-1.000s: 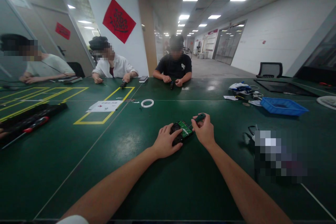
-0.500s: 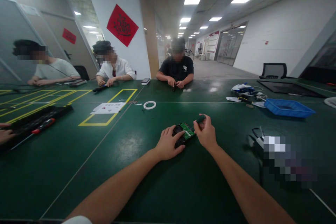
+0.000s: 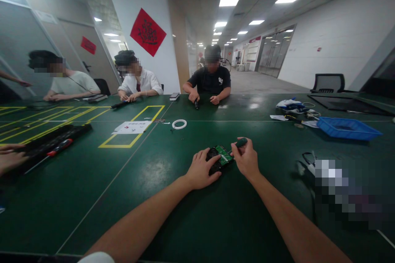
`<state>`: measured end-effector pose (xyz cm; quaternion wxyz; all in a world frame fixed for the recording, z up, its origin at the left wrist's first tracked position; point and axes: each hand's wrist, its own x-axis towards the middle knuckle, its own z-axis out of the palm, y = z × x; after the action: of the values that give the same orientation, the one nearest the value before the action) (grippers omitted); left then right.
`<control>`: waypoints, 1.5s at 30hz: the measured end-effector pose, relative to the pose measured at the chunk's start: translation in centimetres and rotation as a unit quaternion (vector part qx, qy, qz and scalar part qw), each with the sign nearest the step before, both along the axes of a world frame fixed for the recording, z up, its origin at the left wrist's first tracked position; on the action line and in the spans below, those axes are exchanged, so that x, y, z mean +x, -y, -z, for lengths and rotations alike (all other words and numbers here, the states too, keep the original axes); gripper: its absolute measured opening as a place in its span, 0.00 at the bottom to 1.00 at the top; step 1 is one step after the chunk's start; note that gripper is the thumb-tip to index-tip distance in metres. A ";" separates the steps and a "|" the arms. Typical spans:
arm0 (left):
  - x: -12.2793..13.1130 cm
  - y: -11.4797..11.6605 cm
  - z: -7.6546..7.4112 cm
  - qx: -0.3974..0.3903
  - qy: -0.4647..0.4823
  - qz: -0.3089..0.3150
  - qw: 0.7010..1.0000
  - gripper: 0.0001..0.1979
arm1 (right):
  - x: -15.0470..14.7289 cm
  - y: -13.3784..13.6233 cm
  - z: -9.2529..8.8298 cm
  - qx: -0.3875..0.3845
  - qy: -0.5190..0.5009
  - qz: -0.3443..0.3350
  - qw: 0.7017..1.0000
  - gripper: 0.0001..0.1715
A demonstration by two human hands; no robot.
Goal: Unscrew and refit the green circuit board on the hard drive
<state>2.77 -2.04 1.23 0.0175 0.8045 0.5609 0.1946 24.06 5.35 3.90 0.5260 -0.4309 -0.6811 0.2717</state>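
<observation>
A hard drive (image 3: 224, 153) with a green circuit board and a black body lies on the green table in front of me. My left hand (image 3: 202, 170) grips it from the left, thumb at the near edge and fingers spread over its top, hiding part of the body. In my right hand (image 3: 246, 158) is a screwdriver (image 3: 241, 142) with a dark green handle, pinched between thumb and fingers. Its thin shaft slants down leftward to the board's right side; whether the tip touches a screw is too small to tell.
Right of me are a blue tray (image 3: 347, 127), a pile of cables and tools (image 3: 293, 107) and a blurred-out object (image 3: 342, 191). A white ring (image 3: 179, 124) and paper sheet (image 3: 132, 127) lie ahead. Left, a co-worker's hands (image 3: 12, 158) rest by a black frame and a red screwdriver (image 3: 60, 148).
My view has swung slightly left. The screwdriver handle leans lower to the right; my left hand keeps its hold on the drive. The person opposite has moved their hands apart.
</observation>
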 end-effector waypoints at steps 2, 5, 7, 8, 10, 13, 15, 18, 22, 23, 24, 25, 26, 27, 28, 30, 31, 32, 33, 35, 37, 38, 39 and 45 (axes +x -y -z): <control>0.0 0.0 0.0 -0.002 0.005 0.000 1.000 0.35 | 0.0 0.0 0.1 0.001 0.001 -0.004 1.000 0.30; 0.0 0.1 -0.1 -0.004 0.011 0.004 1.000 0.35 | 0.1 -0.1 0.2 0.000 0.001 -0.007 1.000 0.31; 0.0 0.1 -0.2 -0.003 0.011 0.005 1.000 0.35 | 0.2 -0.2 0.2 -0.003 0.001 -0.006 1.000 0.30; 0.0 0.1 -0.2 -0.002 0.011 0.005 1.000 0.35 | 0.2 -0.2 0.2 -0.004 0.001 -0.007 1.000 0.30; 0.0 0.1 -0.2 -0.001 0.011 0.006 1.000 0.35 | 0.3 -0.1 0.2 -0.006 0.000 -0.011 1.000 0.29; 0.0 0.0 -0.1 -0.002 0.014 0.005 1.000 0.35 | 0.3 -0.1 0.2 -0.008 0.000 -0.012 1.000 0.28; 0.0 0.0 0.0 -0.001 0.016 0.006 1.000 0.35 | 0.2 0.0 0.2 -0.007 0.000 -0.009 1.000 0.29; -0.1 0.0 -0.1 0.002 0.020 0.008 1.000 0.35 | 0.2 0.3 0.0 0.002 -0.002 -0.007 1.000 0.29; 0.0 0.1 -0.1 0.002 0.020 0.004 1.000 0.37 | 0.2 0.6 -0.6 0.030 0.007 0.013 0.999 0.29; 0.0 0.1 -0.1 0.002 0.021 0.002 1.000 0.38 | 0.3 0.6 -0.6 0.037 0.011 0.022 0.999 0.29; -0.1 0.0 -0.1 0.002 0.024 0.001 1.000 0.40 | 0.3 0.6 -0.7 0.042 0.016 0.032 0.998 0.28; -0.1 -0.1 0.0 0.002 0.027 0.001 1.000 0.42 | 0.4 0.4 -0.6 0.045 0.019 0.042 0.998 0.28; -0.2 -0.2 0.1 0.001 0.032 0.001 0.999 0.43 | 0.6 0.2 -0.5 0.046 0.023 0.054 0.997 0.28; -0.3 -0.3 0.2 -0.002 0.039 0.001 0.999 0.45 | 0.8 -0.1 -0.3 0.043 0.026 0.066 0.997 0.28; -0.4 -0.4 0.3 -0.004 0.046 -0.001 0.999 0.46 | 1.0 -0.4 -0.1 0.040 0.029 0.080 0.996 0.28; -0.6 -0.5 0.5 -0.009 0.060 -0.012 0.998 0.49 | 1.5 -1.3 0.6 0.030 0.032 0.108 0.993 0.29; -0.7 -0.6 0.5 -0.010 0.067 -0.017 0.998 0.50 | 1.8 -1.7 0.9 0.026 0.027 0.119 0.992 0.29; -0.8 -0.6 0.5 -0.012 0.073 -0.020 0.997 0.51 | 2.1 -2.1 1.2 0.022 0.023 0.130 0.991 0.28; -0.9 -0.6 0.5 -0.013 0.079 -0.020 0.997 0.51 | 2.3 -2.5 1.4 0.018 0.024 0.142 0.989 0.28; -1.2 -0.9 0.3 -0.009 0.098 -0.016 0.995 0.45 | 2.8 -3.1 1.8 0.010 0.030 0.164 0.986 0.26; -1.9 -1.5 0.3 0.012 0.131 -0.025 0.991 0.34 | 3.2 -3.3 1.8 0.005 0.043 0.173 0.984 0.24; -2.4 -2.0 0.3 0.028 0.149 -0.038 0.988 0.29 | 3.4 -3.4 1.8 0.004 0.049 0.172 0.984 0.23; -3.1 -2.6 0.4 0.048 0.164 -0.059 0.983 0.25 | 3.4 -3.4 1.7 0.004 0.055 0.169 0.984 0.23; -9.0 -5.7 1.7 0.118 0.116 -0.214 0.963 0.18 | 3.0 -2.8 1.3 0.007 0.029 0.120 0.992 0.22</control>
<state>-6.23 3.69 -0.51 -0.0547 0.6338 0.6870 0.3511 27.06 8.13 2.59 0.5377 -0.5134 -0.6415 0.1893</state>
